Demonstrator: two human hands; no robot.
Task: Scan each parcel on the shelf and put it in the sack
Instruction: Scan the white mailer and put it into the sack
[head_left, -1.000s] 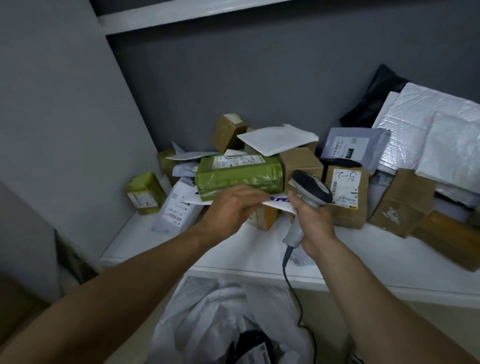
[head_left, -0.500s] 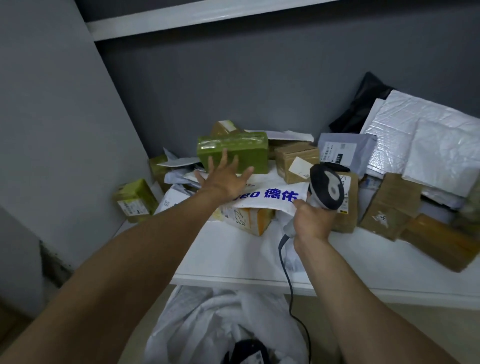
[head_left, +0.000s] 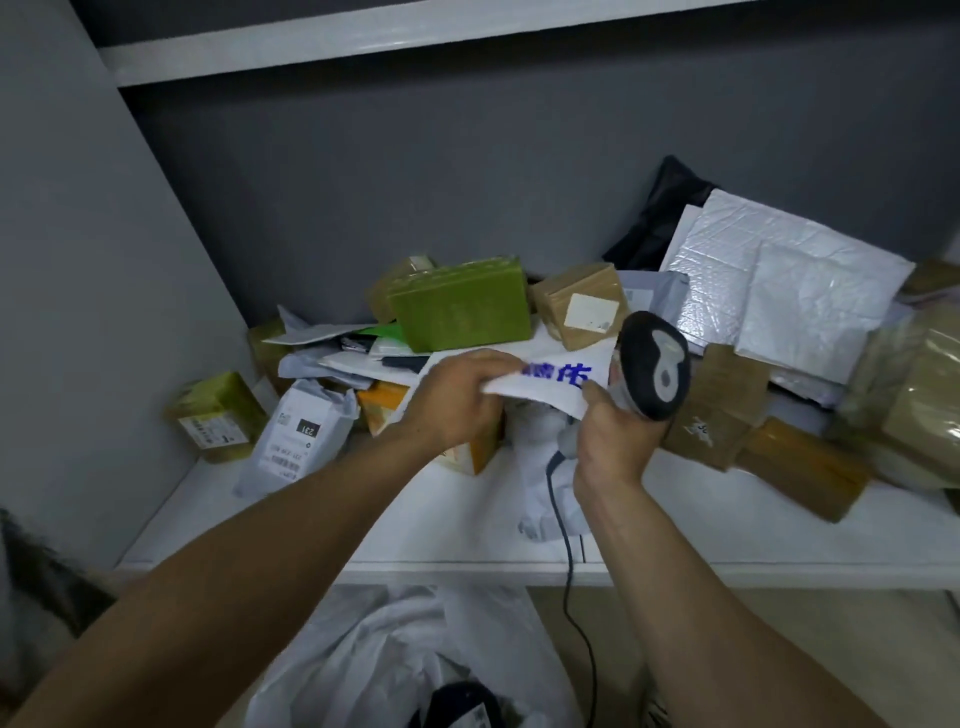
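Two hands: we are pinching the flat white blue-lettered plastic mailer (head_left: 550, 382) above the white shelf (head_left: 441, 530), long axis running left-right, left hand (head_left: 457, 400) at one end, right hand (head_left: 610, 441) also clutching the dark handheld scanner (head_left: 654, 366).

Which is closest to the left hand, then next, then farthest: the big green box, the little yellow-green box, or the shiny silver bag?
1. The big green box, just behind the left hand.
2. The little yellow-green box, by the left wall.
3. The shiny silver bag, back right.
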